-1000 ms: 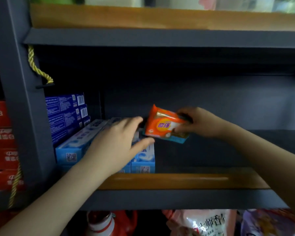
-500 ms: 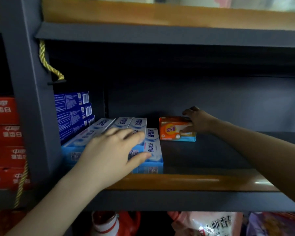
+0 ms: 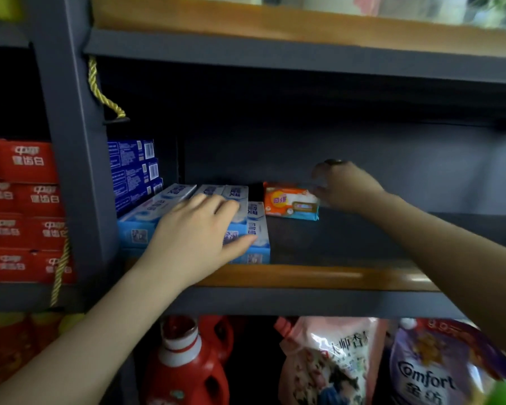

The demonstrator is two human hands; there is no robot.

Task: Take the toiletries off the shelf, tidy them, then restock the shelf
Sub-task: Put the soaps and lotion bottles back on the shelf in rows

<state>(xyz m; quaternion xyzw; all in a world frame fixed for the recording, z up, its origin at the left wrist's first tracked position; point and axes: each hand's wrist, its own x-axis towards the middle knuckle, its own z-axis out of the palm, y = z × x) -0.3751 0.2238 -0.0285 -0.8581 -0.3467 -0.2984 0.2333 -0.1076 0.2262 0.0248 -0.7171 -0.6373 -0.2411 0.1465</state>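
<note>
Resting flat on the stiff, light toothpaste boxes (image 3: 193, 217) at the shelf's (image 3: 319, 276) left end, the left hand (image 3: 199, 232) keeps its fingers straight; such cartons are best gripped across their long sides. The smaller soap packet (image 3: 289, 201) sits just beside them toward the back, its slick wrapper likely slippery, and the right hand (image 3: 345, 185) is at its right end, though I cannot tell whether it pinches it.

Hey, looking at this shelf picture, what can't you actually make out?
Head view only:
- Right hand: motion blur hides whether its fingers grip the soap pack.
- Light-blue boxes: the left hand covers their middle, so the count is unclear.
- Top-shelf goods: cut off by the frame edge and blurred.
</note>
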